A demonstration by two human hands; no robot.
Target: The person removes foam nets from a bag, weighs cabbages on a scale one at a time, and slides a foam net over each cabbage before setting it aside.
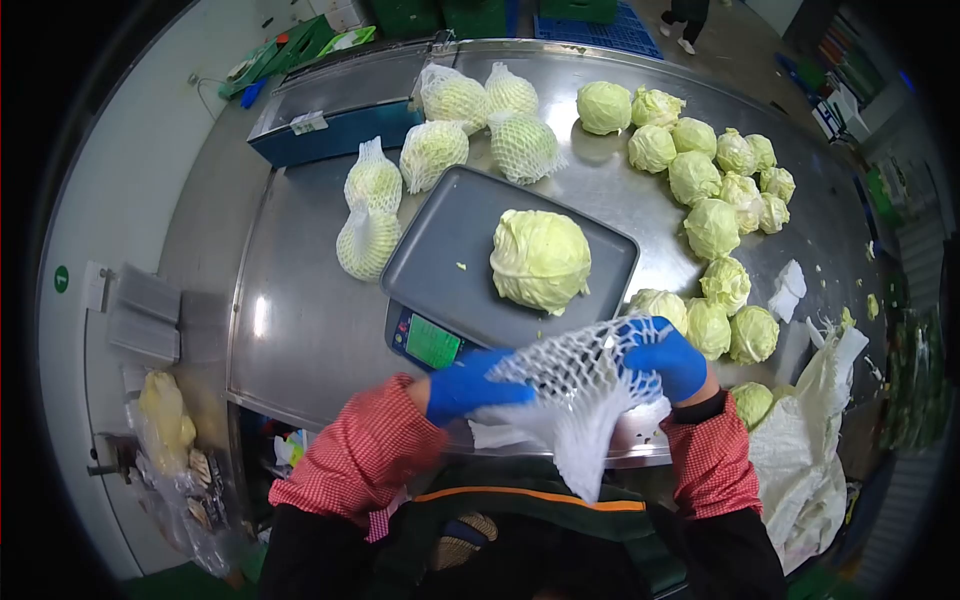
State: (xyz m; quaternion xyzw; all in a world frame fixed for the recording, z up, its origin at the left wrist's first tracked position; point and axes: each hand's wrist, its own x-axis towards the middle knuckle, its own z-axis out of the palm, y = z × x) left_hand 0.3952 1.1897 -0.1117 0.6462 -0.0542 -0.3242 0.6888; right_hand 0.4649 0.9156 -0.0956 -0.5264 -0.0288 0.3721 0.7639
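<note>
Netted cabbages (pixel 525 147): approx. 6. Unnetted cabbage (pixel 541 262) on scale tray (pixel 430 250); addl. loose cabbages (pixel 694 178) at R. L hand (pixel 465 388) & R hand (pixel 672 360) apart, both gripping foam net (pixel 570 365).

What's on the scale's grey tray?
One bare cabbage, plus pale scraps. Beneath the cabbage: hidden. Mesh net at left hand and right hand covers part of the tray's near edge.

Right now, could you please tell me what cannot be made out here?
All in the head view:
- Scale display: any figures, too small to read.
- Left hand: its exact grip, blurred and partly behind white netting.
- Distant person: upper body, cut off by the top edge.
- White sack: contents, hidden by its fabric.
</note>
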